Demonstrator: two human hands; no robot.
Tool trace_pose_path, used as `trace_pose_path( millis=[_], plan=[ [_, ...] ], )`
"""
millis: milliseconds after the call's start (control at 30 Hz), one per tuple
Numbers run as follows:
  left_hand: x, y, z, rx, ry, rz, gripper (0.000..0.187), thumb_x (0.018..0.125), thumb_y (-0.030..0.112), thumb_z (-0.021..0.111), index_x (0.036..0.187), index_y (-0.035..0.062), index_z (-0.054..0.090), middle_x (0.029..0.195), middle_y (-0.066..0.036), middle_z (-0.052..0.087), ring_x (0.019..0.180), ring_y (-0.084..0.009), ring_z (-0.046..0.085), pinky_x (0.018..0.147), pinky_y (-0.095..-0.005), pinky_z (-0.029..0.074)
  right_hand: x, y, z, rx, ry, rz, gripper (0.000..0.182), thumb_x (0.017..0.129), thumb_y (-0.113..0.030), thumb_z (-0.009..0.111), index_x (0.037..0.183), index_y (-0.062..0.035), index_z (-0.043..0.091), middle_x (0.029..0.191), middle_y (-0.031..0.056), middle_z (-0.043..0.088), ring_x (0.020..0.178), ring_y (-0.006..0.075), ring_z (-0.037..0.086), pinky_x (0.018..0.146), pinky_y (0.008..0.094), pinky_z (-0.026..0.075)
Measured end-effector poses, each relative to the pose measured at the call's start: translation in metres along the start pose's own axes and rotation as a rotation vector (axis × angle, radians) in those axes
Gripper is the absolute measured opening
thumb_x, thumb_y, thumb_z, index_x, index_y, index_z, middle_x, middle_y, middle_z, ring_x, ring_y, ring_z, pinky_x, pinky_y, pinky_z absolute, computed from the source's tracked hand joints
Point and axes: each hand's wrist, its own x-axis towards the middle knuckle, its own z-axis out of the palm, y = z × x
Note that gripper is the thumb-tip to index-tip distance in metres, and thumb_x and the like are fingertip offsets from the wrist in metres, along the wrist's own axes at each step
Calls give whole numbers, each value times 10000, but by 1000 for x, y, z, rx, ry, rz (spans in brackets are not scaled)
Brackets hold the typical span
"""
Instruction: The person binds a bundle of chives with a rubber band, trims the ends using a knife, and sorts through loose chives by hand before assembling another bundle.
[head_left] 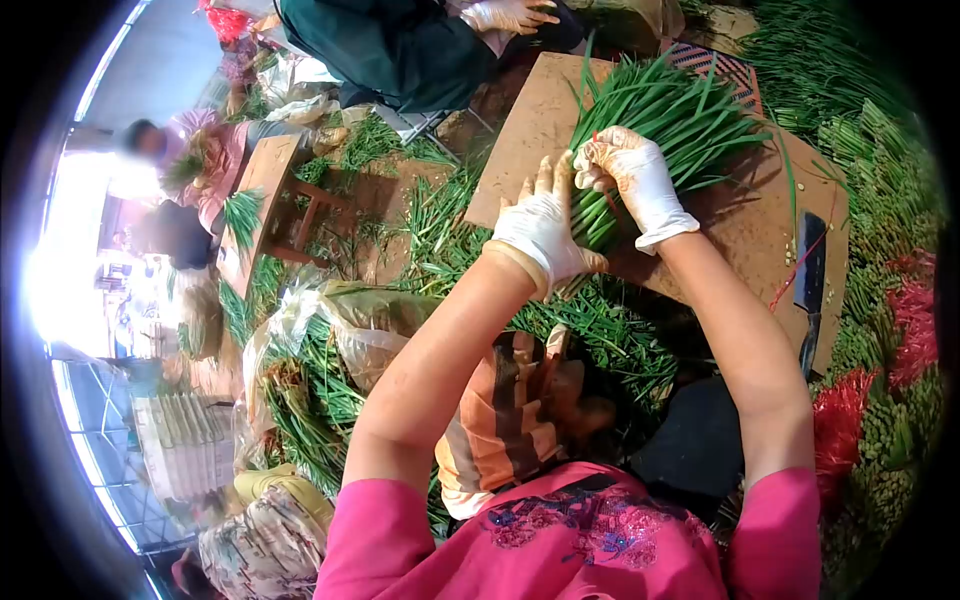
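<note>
Greens in a bundle (680, 125) lie across the board (520, 130), leafy tips pointing away rightward, butts beside the spread left hand (535, 235), while the nearer right hand (635, 180) pinches the red tie (611, 201).

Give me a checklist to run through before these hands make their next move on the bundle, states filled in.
1. Gloves on left hand and right hand: ok, both white.
2. Green bundle supported by the board: ok, its leafy part lies there.
3. Red tie secured around the bundle: cannot tell, fingers cover part of it.
4. Knife apart from the hands: ok, it lies near the board's right edge.
5. Board free of loose bits: not ok, scraps lie near the knife.
</note>
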Motion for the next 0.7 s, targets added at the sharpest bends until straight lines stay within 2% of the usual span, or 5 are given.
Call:
trace_pose_path(
  millis=[100, 267, 433, 567, 700],
  plan=[
    [12, -9, 6, -210, -67, -58, 1114, 652, 402, 732, 1449, -21, 79, 1407, -273, 329, 1056, -348, 585, 871, -372, 489, -21, 2, 6, 1, -43, -7, 87, 878, -41, 577, 807, 6, 595, 687, 54, 620, 540, 97, 551, 486, 214, 426],
    [17, -23, 31, -326, 122, 8, 1088, 640, 370, 780, 1441, -19, 155, 1434, -261, 303, 1251, -354, 434, 1015, -352, 388, -23, 26, 1, 185, 30, 33, 96, 891, -67, 581, 829, 6, 574, 719, 73, 620, 545, 107, 541, 475, 203, 417],
    [-44, -21, 50, -1711, 1102, -270, 615, 901, 403, 539, 1386, 68, 366, 1370, -85, 435, 1272, -211, 392, 1089, -379, 227, -4, 36, -1, 360, 13, 73, 109, 909, -69, 569, 833, 4, 544, 735, 96, 595, 614, 162, 586, 508, 216, 444],
    [-54, -21, 124, -1794, 927, -893, 713, 871, 692, 312, 1351, 175, 413, 1425, -39, 394, 1311, -235, 337, 1051, -510, 188, -20, 16, 8, 299, 107, 105, 129, 895, -62, 588, 798, 12, 546, 724, 86, 594, 616, 147, 579, 517, 212, 447],
    [-24, 34, 66, -2124, 769, -604, 800, 853, 747, 259, 1423, 190, 320, 1421, -73, 389, 1286, -274, 375, 1037, -472, 317, -27, 20, 5, 263, 77, 92, 102, 889, -63, 592, 825, 12, 563, 749, 79, 610, 621, 124, 578, 524, 201, 448]
  ],
)
